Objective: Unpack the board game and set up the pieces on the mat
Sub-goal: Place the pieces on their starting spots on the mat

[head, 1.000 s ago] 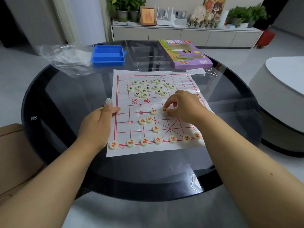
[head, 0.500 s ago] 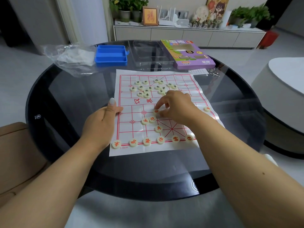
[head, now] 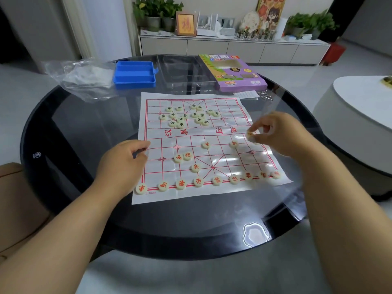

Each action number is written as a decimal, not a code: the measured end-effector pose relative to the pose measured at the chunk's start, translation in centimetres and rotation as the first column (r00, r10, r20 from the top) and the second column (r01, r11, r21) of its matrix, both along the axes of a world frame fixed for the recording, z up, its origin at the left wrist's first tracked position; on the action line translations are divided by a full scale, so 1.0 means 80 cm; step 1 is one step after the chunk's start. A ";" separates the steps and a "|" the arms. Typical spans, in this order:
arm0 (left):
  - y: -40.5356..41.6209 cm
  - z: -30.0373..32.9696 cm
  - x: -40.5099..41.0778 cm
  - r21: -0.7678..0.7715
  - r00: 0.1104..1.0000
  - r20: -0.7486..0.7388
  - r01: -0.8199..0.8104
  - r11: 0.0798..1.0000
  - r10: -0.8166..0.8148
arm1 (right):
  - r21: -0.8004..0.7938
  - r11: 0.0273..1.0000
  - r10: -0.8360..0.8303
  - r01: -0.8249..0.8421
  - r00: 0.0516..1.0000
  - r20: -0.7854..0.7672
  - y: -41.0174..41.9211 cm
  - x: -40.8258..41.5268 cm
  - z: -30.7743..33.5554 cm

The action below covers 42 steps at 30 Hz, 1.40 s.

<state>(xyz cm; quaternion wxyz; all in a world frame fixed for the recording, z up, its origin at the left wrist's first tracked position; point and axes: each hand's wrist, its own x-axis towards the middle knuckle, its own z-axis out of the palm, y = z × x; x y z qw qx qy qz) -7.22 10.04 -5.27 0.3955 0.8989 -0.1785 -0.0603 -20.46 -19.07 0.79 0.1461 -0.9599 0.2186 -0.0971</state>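
A white mat (head: pixel 212 194) with a red grid lies on the round glass table (head: pixel 74 134). Several cream round pieces with red characters (head: pixel 180 184) line its near edge, and a few more sit loose near the middle (head: pixel 195 167). Several pieces with dark characters (head: pixel 184 116) are bunched at the far side. My right hand (head: pixel 275 134) hovers over the mat's right edge and pinches a red-character piece (head: pixel 250 134). My left hand (head: pixel 125 160) rests on the mat's left edge, its fingers curled with nothing seen in them.
A blue compartment tray (head: pixel 134 75), a clear plastic lid (head: pixel 186 71) and the purple game box (head: pixel 233 73) stand at the table's far side. A crumpled plastic bag (head: pixel 78 77) lies far left. A paper slip (head: pixel 246 95) sits by the box. A white round stool (head: pixel 356 115) stands right.
My right hand lifted a red piece from the middle of the mat and carried it to the right edge. My left hand stayed at the left edge, its thumb now tucked down.
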 end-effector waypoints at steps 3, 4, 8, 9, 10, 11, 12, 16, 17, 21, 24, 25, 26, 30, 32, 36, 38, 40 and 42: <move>-0.001 0.000 -0.001 0.009 1.000 -0.009 -0.005 1.000 0.005 | 0.004 1.000 -0.015 0.015 0.996 -0.089 -0.002 -0.012 -0.010; -0.001 0.001 -0.001 0.007 1.000 -0.013 -0.007 1.000 0.007 | -0.003 1.000 -0.013 0.013 0.992 -0.123 0.000 -0.013 -0.012; -0.002 0.002 -0.002 0.010 1.000 -0.018 -0.015 1.000 0.015 | -0.051 0.998 -0.043 0.033 0.977 -0.208 0.006 -0.014 -0.015; -0.002 0.002 -0.002 0.006 1.000 -0.018 -0.015 1.000 0.015 | -0.058 0.998 -0.052 0.040 0.973 -0.224 0.006 -0.014 -0.016; -0.002 0.003 -0.002 -0.002 1.000 -0.021 -0.014 1.000 0.014 | -0.055 0.997 -0.057 0.046 0.969 -0.238 0.007 -0.014 -0.016; -0.001 0.003 -0.003 -0.012 1.000 -0.028 -0.011 1.000 0.011 | -0.051 0.997 -0.061 0.049 0.966 -0.252 0.008 -0.014 -0.016; -0.001 0.003 -0.003 -0.023 0.999 -0.038 -0.007 1.000 0.006 | -0.050 0.998 -0.060 0.049 0.965 -0.254 0.009 -0.014 -0.015; 0.001 0.004 -0.004 -0.045 0.998 -0.057 0.014 0.999 -0.016 | 0.015 1.000 -0.018 0.020 0.995 -0.094 0.036 -0.006 -0.003; 0.001 0.005 -0.005 -0.046 0.998 -0.053 0.020 0.999 -0.023 | 0.035 0.999 0.013 -0.011 0.999 -0.049 0.048 -0.001 -0.003; 0.001 0.010 -0.009 -0.097 0.996 -0.078 0.031 0.995 -0.039 | 0.020 0.981 0.194 -0.194 0.980 -0.040 0.099 0.029 -0.014; 0.001 0.014 -0.012 -0.133 0.995 -0.089 0.026 0.991 -0.038 | -0.056 0.970 0.231 -0.238 0.967 -0.108 0.116 0.050 -0.022; 0.002 0.015 -0.013 -0.138 0.995 -0.092 0.023 0.990 -0.036 | -0.061 0.969 0.232 -0.240 0.966 -0.117 0.118 0.055 -0.023; 0.002 0.016 -0.013 -0.143 0.995 -0.097 0.019 0.990 -0.033 | -0.055 0.968 0.236 -0.244 0.963 -0.128 0.121 0.059 -0.023; 0.003 0.015 -0.013 -0.151 0.993 -0.111 0.010 0.989 -0.027 | -0.029 0.960 0.268 -0.277 0.947 -0.180 0.128 0.069 -0.019; 0.003 0.013 -0.012 -0.150 0.995 -0.097 0.015 0.989 -0.030 | -0.042 0.957 0.272 -0.286 0.940 -0.205 0.130 0.072 -0.019; 0.003 0.012 -0.010 -0.158 0.995 -0.099 0.018 0.987 -0.034 | -0.036 0.962 0.255 -0.271 0.938 -0.233 0.131 0.075 -0.021; 0.003 0.012 -0.011 -0.150 0.995 -0.089 0.023 0.988 -0.037 | -0.037 0.966 0.244 -0.256 0.951 -0.191 0.132 0.077 -0.017; 0.003 0.013 -0.010 -0.140 0.997 -0.072 0.023 0.990 -0.033 | -0.022 0.968 0.247 -0.252 0.961 -0.123 0.140 0.081 -0.014; 0.002 0.012 -0.010 -0.124 0.998 -0.056 0.029 0.992 -0.036 | -0.016 0.959 0.279 -0.281 0.956 -0.095 0.156 0.088 -0.013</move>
